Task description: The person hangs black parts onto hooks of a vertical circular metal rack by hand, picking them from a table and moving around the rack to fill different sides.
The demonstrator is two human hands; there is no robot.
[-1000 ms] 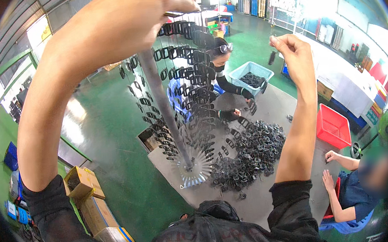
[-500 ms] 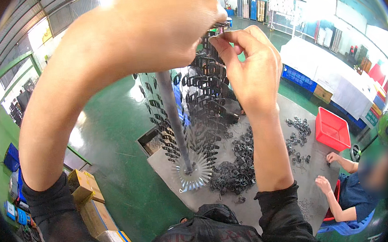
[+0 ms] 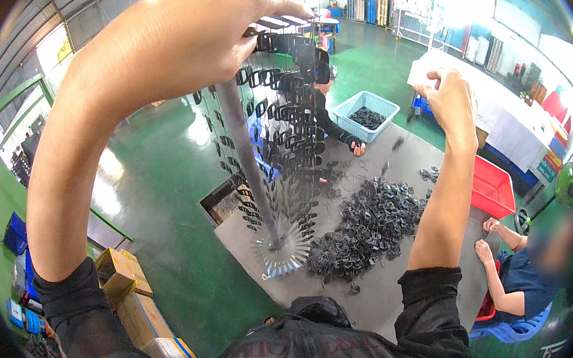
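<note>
A person looks down past their own raised arms at a grey work mat [image 3: 378, 294] spread on a green workshop floor [image 3: 165, 189]. The left hand [image 3: 179, 45] is held high and close to the camera, its fingers curled shut around the top of a tall metal rack pole [image 3: 248, 169]. Rows of small black plastic parts [image 3: 288, 121] hang from thin arms along the pole. The pole stands upright on a round, finned metal base [image 3: 280, 251] near the mat's left edge.

The right hand [image 3: 448, 100] is raised out to the right, well apart from the pole, fingers drawn together; whether it pinches anything cannot be told. A few small dark pieces [image 3: 396, 145] show in the air below and left of it.

A loose heap of black parts [image 3: 372, 222] lies on the middle of the mat, just right of the base. A pale blue basket [image 3: 366, 111] holding more black parts sits at the mat's far edge, with a seated person in dark clothes [image 3: 324, 107] beside it. A red crate [image 3: 492, 188] sits at the mat's right edge. Another seated person in a blue top [image 3: 520, 281] reaches toward the mat from the near right corner. Cardboard boxes [image 3: 133, 295] stand on the floor to the left.
</note>
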